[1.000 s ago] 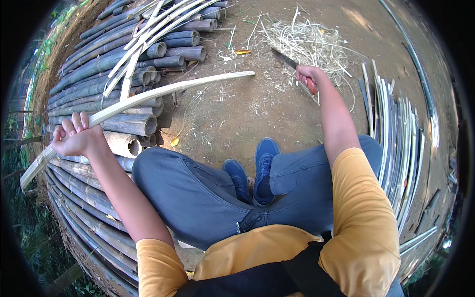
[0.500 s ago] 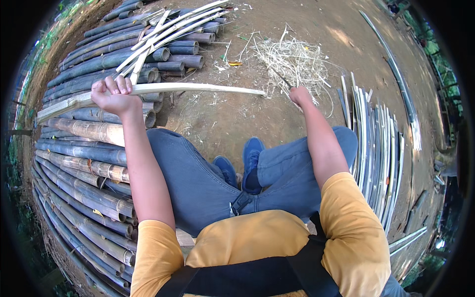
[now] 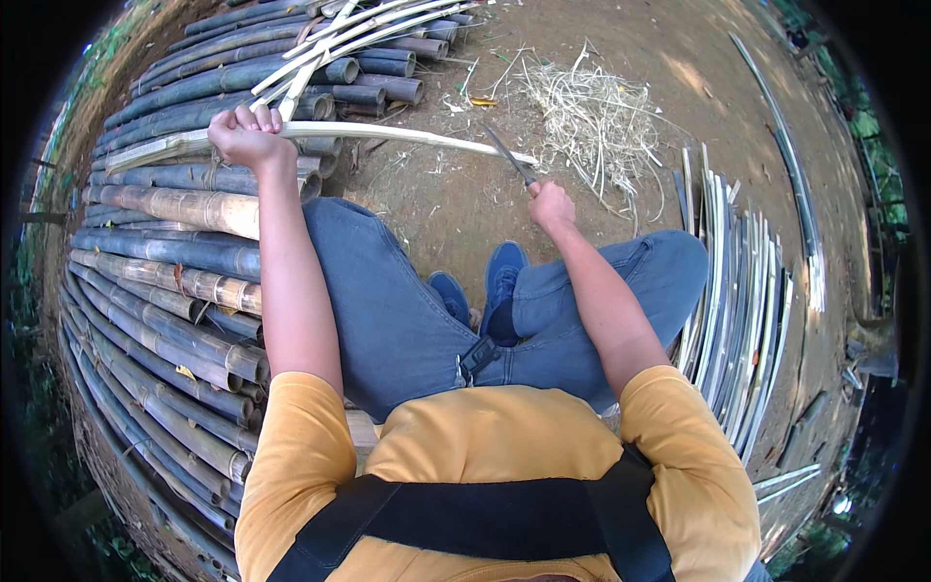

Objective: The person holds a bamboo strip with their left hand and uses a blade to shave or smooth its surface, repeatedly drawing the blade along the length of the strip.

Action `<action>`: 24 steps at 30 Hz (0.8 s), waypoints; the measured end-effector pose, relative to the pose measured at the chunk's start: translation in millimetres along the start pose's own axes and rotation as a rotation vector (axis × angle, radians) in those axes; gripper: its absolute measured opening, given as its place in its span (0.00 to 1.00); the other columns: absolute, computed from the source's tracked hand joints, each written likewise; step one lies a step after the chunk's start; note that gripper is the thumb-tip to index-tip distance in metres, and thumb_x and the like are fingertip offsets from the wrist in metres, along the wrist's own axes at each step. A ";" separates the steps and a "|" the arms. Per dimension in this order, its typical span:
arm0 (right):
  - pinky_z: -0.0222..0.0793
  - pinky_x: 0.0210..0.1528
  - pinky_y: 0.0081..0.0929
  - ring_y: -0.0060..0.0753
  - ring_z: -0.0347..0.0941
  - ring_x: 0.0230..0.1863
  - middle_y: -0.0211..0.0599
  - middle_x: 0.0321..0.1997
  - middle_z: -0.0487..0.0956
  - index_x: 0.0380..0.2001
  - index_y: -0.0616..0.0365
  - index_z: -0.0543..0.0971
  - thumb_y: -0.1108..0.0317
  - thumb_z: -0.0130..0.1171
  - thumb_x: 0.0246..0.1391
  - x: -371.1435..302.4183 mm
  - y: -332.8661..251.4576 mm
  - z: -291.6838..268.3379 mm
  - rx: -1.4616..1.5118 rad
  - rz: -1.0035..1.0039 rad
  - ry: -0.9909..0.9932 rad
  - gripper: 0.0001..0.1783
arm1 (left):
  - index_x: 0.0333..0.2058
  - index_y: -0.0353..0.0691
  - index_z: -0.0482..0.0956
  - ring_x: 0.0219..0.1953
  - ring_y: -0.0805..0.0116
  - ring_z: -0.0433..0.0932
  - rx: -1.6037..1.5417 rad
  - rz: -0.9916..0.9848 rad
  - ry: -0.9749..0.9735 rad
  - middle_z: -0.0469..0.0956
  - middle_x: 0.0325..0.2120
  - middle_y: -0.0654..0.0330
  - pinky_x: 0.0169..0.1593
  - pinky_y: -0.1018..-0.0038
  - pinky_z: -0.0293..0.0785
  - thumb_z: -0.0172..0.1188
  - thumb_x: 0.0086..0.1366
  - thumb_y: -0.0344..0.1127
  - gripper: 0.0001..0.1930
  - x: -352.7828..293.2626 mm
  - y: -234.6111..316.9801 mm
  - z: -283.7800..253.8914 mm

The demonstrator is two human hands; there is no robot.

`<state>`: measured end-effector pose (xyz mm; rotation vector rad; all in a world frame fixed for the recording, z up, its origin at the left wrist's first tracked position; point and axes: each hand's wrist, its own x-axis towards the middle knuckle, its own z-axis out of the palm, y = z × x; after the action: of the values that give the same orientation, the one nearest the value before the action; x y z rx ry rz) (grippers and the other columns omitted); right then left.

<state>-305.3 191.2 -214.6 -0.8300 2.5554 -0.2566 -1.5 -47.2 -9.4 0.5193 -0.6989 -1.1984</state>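
My left hand point(image 3: 250, 139) is wrapped round a long pale bamboo strip point(image 3: 407, 135), held out sideways above the bamboo poles. The strip's far end reaches right, toward my other hand. Closed round a knife's handle is my right hand point(image 3: 553, 206), out past my right knee. The knife blade point(image 3: 508, 153) points up and to the left, and in this view it crosses the strip near its right end. Whether blade and strip touch, I cannot tell.
Stacked dark bamboo poles point(image 3: 194, 204) fill the left side, with several pale strips point(image 3: 325, 48) lying across the far ones. A heap of shavings point(image 3: 601, 121) lies on the dirt ahead. More split strips point(image 3: 742, 301) lie right of my knee, and a long pole point(image 3: 790, 160) lies farther right.
My right hand has come left and nearer, swinging the knife from over the shavings to the strip's end. The left hand still grips the strip. The view has shifted slightly.
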 end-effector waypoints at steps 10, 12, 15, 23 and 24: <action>0.76 0.44 0.43 0.49 0.80 0.43 0.51 0.41 0.82 0.38 0.59 0.78 0.61 0.52 0.61 7.5 29.7 41.4 0.151 0.026 0.060 0.13 | 0.18 0.50 0.50 0.11 0.74 0.49 0.063 0.033 0.095 0.51 0.11 0.67 0.16 0.74 0.48 0.41 0.60 0.40 0.13 -6.6 -0.2 2.8; 0.75 0.33 0.39 0.41 0.78 0.31 0.45 0.31 0.80 0.32 0.58 0.76 0.68 0.52 0.59 14.4 26.1 37.3 0.425 0.033 -0.104 0.06 | 0.18 0.50 0.50 0.11 0.74 0.49 0.046 0.038 0.075 0.52 0.11 0.67 0.16 0.75 0.48 0.41 0.59 0.40 0.13 -4.6 -1.4 3.6; 0.66 0.18 0.26 0.22 0.66 0.15 0.28 0.18 0.70 0.25 0.53 0.69 0.77 0.51 0.53 16.2 6.6 26.1 1.054 0.130 -0.650 0.07 | 0.18 0.50 0.50 0.10 0.74 0.49 0.035 0.050 0.036 0.52 0.10 0.67 0.15 0.75 0.48 0.41 0.59 0.40 0.13 -3.8 0.7 2.9; 0.58 0.16 0.14 0.09 0.55 0.10 0.14 0.12 0.60 0.21 0.53 0.64 0.77 0.48 0.54 -34.4 2.3 39.6 2.102 0.468 -1.392 0.10 | 0.15 0.50 0.50 0.10 0.74 0.49 0.007 0.040 -0.064 0.51 0.09 0.67 0.15 0.75 0.47 0.42 0.58 0.42 0.16 -3.7 -1.1 -7.9; 0.59 0.16 0.15 0.09 0.55 0.10 0.14 0.12 0.60 0.20 0.51 0.64 0.77 0.48 0.54 -55.2 -1.2 40.8 2.023 0.476 -1.304 0.12 | 0.15 0.50 0.50 0.10 0.74 0.49 0.013 0.047 -0.042 0.51 0.09 0.67 0.15 0.74 0.47 0.42 0.58 0.42 0.16 -2.1 2.1 -11.5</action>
<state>-245.9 221.5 -231.1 0.4124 0.3980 -1.2033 7.8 -44.6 -16.3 0.4872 -0.7519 -1.1642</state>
